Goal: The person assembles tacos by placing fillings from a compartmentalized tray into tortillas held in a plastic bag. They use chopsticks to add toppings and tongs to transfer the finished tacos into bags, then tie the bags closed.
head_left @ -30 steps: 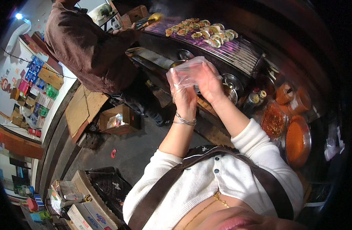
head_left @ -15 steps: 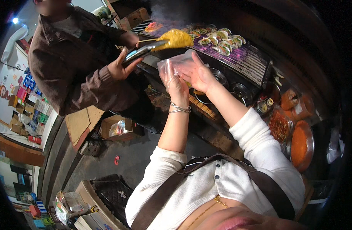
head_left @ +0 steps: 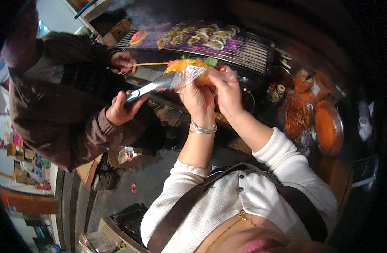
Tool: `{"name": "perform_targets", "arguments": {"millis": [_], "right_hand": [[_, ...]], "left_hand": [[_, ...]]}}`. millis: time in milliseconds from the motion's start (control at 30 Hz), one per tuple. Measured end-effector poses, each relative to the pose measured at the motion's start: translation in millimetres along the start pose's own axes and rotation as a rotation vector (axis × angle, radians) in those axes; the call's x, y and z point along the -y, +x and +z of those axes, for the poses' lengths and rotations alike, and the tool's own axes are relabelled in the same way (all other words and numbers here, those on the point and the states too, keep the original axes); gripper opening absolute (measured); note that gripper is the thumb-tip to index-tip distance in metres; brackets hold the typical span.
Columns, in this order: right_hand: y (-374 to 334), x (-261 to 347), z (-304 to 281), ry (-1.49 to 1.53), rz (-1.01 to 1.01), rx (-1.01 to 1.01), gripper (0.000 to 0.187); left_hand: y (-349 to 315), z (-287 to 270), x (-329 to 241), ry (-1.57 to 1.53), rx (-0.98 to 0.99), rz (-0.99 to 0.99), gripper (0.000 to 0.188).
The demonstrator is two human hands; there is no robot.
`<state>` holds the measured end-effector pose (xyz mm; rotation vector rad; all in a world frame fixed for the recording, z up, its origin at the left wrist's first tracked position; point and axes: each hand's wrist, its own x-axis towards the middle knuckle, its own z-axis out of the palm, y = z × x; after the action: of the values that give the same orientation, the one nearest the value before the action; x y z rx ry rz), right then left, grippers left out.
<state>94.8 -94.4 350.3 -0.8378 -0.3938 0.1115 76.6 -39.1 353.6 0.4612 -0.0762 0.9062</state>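
My left hand (head_left: 197, 101), with silver bangles at the wrist, grips a clear plastic bag (head_left: 193, 74) from below. On the bag's other side my right hand (head_left: 228, 89) curls its fingers round it. Partly inside the bag lies a folded yellow food (head_left: 176, 66) with green leaves and a pink bit on top; I cannot tell what kind it is. A wooden skewer (head_left: 152, 64) runs out of its left end, held by a co-worker's hand (head_left: 123, 62). That person's other hand (head_left: 124, 110) presses metal tongs (head_left: 151, 87) against the food and bag.
Behind the bag stands a hot grill (head_left: 248, 54) with several topped oysters (head_left: 216, 37) and another skewered piece. To the right are a tray of chopped red sauce (head_left: 298, 114), a bowl of orange powder (head_left: 327, 130) and bottles (head_left: 276, 92). A cardboard box (head_left: 130, 157) sits lower left.
The yellow food has come down from above the grill's edge into the bag's mouth with the tongs. My hands have closed in round the bag, and the head view has shifted.
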Motion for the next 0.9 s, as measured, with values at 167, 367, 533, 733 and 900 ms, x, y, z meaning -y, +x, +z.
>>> {"name": "perform_targets", "arguments": {"millis": [167, 367, 533, 733, 900], "right_hand": [[-34, 37, -31, -0.172, -0.232, 0.022, 0.030], [-105, 100, -125, -0.340, -0.338, 0.178, 0.042], [-134, 152, -223, -0.051, 0.305, 0.115, 0.034], [-136, 158, -273, 0.151, 0.687, 0.160, 0.036], [-151, 195, -281, 0.231, 0.727, 0.083, 0.023]], "left_hand": [[-47, 23, 13, -0.041, 0.107, -0.098, 0.036], [-122, 44, 41, -0.236, 0.279, -0.430, 0.063], [-190, 49, 65, -0.332, 0.299, -0.799, 0.072], [-257, 52, 96, -0.555, 0.376, -1.130, 0.077], [-294, 43, 91, -0.478, 0.311, -1.478, 0.074]]}}
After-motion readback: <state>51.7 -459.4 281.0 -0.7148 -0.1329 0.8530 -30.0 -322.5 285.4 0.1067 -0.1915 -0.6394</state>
